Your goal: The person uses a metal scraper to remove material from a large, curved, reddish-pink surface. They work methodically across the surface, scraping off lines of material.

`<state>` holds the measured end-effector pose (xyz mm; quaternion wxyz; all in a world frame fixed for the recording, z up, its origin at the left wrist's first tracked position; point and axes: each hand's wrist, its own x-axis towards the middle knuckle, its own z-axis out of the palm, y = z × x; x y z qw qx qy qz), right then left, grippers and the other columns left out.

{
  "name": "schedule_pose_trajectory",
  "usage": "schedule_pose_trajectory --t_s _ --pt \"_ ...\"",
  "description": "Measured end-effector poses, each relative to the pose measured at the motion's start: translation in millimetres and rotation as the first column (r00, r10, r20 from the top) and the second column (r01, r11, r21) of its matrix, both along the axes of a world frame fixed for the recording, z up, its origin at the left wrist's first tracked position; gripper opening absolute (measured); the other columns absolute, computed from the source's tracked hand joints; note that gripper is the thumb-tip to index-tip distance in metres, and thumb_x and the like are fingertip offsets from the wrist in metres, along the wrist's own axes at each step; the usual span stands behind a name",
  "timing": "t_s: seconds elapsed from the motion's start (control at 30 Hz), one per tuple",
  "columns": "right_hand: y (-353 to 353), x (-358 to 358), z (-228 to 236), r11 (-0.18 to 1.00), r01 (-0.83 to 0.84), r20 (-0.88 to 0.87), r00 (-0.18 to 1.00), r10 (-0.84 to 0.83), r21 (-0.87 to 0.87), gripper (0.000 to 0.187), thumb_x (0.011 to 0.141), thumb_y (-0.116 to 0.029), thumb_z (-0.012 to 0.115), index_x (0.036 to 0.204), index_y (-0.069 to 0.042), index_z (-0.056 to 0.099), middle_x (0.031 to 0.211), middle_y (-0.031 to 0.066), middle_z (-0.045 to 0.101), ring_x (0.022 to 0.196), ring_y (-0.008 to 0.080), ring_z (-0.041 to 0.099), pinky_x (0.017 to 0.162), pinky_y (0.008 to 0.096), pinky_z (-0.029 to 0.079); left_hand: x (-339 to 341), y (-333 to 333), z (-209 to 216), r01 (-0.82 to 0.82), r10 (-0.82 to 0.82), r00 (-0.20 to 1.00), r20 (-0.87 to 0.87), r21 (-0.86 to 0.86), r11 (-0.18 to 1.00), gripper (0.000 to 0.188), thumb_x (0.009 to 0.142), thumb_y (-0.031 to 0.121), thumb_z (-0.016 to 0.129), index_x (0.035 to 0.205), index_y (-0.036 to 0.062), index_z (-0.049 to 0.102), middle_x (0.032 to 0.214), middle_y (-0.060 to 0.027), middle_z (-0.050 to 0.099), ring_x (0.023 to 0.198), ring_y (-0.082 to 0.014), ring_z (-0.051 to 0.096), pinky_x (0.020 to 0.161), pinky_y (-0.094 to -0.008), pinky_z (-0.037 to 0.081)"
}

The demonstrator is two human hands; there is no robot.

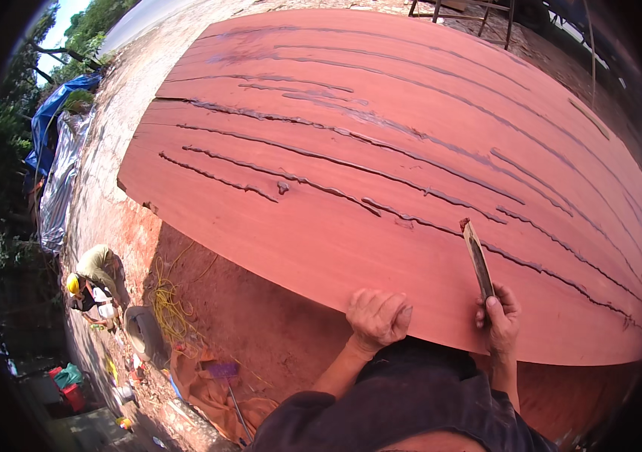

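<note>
A broad reddish wooden slab (381, 248) spreads in front of me. Long, roughly parallel dark cracks run across it, many with raised brown filler (321, 154) along them. My right hand (500, 320), at the slab's near edge, grips a flat wooden stick (477, 260) between thumb and fingers. The stick points up and away over the slab, smeared dark along its face, with a reddish-brown lump on its tip beside a filled crack. My left hand (379, 319) is closed in a fist on the near edge; whatever its fingers may enclose is hidden.
To the left, a person in a yellow helmet (74, 284) bends over near a tyre (145, 331). A coil of yellow cord (170, 301) and a purple-headed broom (223, 371) lie below the slab. Blue and silver tarps (65, 173) stand farther left; a metal frame (479, 11) is beyond the slab.
</note>
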<state>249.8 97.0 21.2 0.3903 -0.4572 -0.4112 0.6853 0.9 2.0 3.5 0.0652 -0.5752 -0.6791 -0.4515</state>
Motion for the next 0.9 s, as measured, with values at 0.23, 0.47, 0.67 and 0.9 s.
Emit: schedule_pose_trajectory --t_s 0.23,0.47,0.67,0.9 --pt "2 -1 -3 0.999 -0.012 0.047 0.999 0.009 0.049 0.027 0.103 -0.01 0.062 0.128 -0.002 0.064 0.091 0.0094 0.07 0.06 0.0086 0.058 0.05 0.0223 0.048 0 -1 1 0.014 -0.014 1.0 0.009 -0.01 1.0 0.013 0.087 0.023 0.074 0.093 0.0118 0.072 0.081 -0.0011 0.066 0.074 -0.0229 0.064 0.076 -0.0377 0.048" --pt "5 -2 -8 0.998 0.005 0.031 0.999 -0.007 0.059 0.023 0.103 -0.009 0.06 0.125 -0.002 0.064 0.09 0.0107 0.07 0.054 0.0085 0.055 0.047 0.0223 0.046 0 -2 -3 0.019 -0.019 1.0 -0.004 -0.01 1.0 0.013 0.085 0.022 0.075 0.093 0.0115 0.073 0.081 -0.0018 0.068 0.074 -0.0235 0.064 0.075 -0.0379 0.047" --pt "6 4 -16 0.997 0.021 -0.021 1.0 -0.02 0.07 0.023 0.104 -0.008 0.058 0.125 -0.001 0.064 0.09 0.0114 0.07 0.052 0.0086 0.055 0.045 0.0226 0.047 0 1 0 0.028 -0.027 0.999 -0.023 0.057 0.998 0.009 0.087 0.018 0.074 0.092 0.0105 0.071 0.078 -0.0026 0.066 0.068 -0.0246 0.062 0.067 -0.0384 0.046" --pt "4 6 -18 0.994 0.005 -0.04 0.999 -0.001 0.112 0.023 0.104 -0.008 0.058 0.126 -0.001 0.063 0.089 0.0107 0.07 0.053 0.0077 0.054 0.046 0.0224 0.047 2 3 -1 0.004 -0.003 1.0 -0.021 0.065 0.998 0.007 0.088 0.017 0.073 0.09 0.0108 0.072 0.077 -0.0026 0.067 0.069 -0.0254 0.064 0.069 -0.0383 0.047"
